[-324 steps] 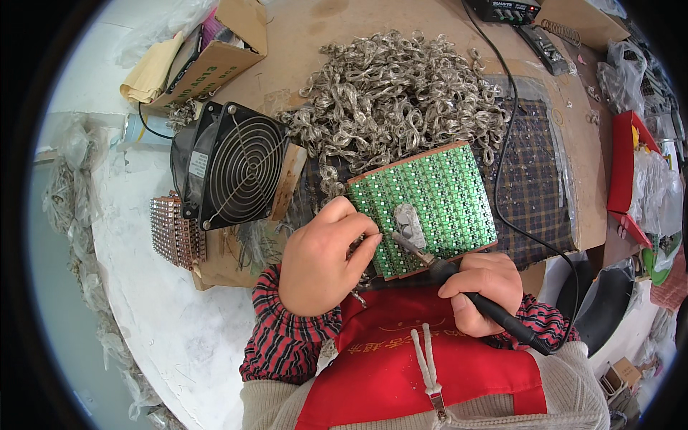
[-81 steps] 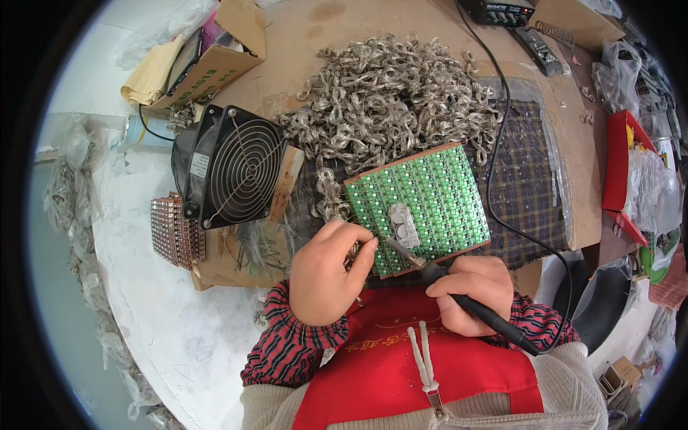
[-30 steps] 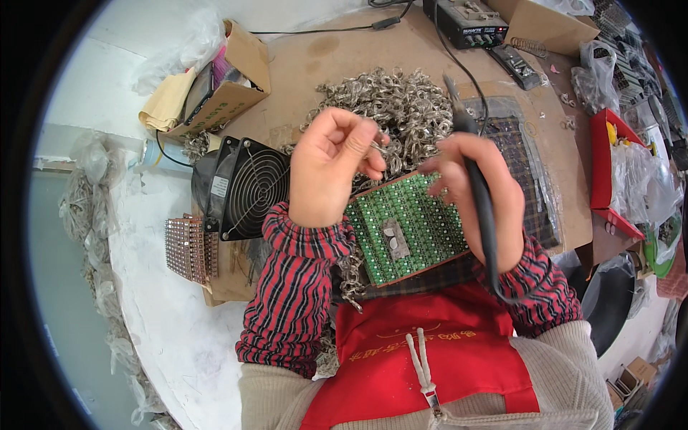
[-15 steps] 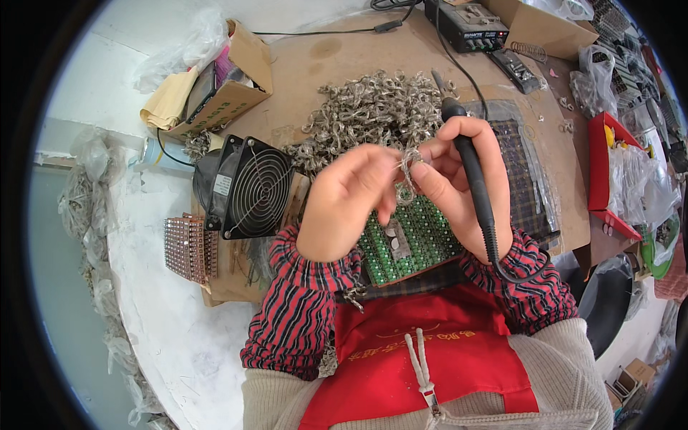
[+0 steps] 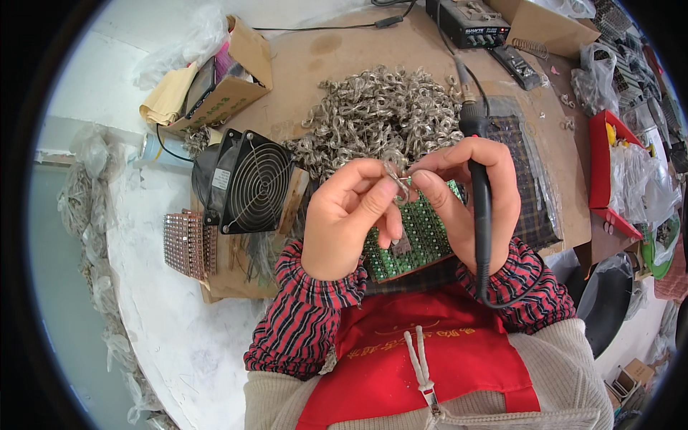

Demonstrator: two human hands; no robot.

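Observation:
My left hand [image 5: 351, 211] pinches a small looped bundle of thin silvery wire [image 5: 395, 166] between thumb and fingers. My right hand [image 5: 476, 193] meets it from the other side, thumb and forefinger at the wire's loose ends. A black soldering iron [image 5: 481, 204] lies across that same hand, held by its curled fingers, its tip pointing away from me. Below both hands lies a green circuit board panel [image 5: 408, 247] with rows of small parts, partly covered by the fingers. Beyond them is a large heap of similar wire bundles [image 5: 380, 115].
A black fan [image 5: 258, 183] stands left of the hands, near a reddish stack of boards [image 5: 190, 244]. An open cardboard box [image 5: 247, 57] sits far left. Far right are the soldering station [image 5: 469, 25] and a remote-like black device [image 5: 516, 68]; a red box [image 5: 602, 165] of plastic bags stands right.
Both hands have shifted slightly toward me, and the wire bundle has moved left with my left hand. The soldering iron has become more upright in my right hand.

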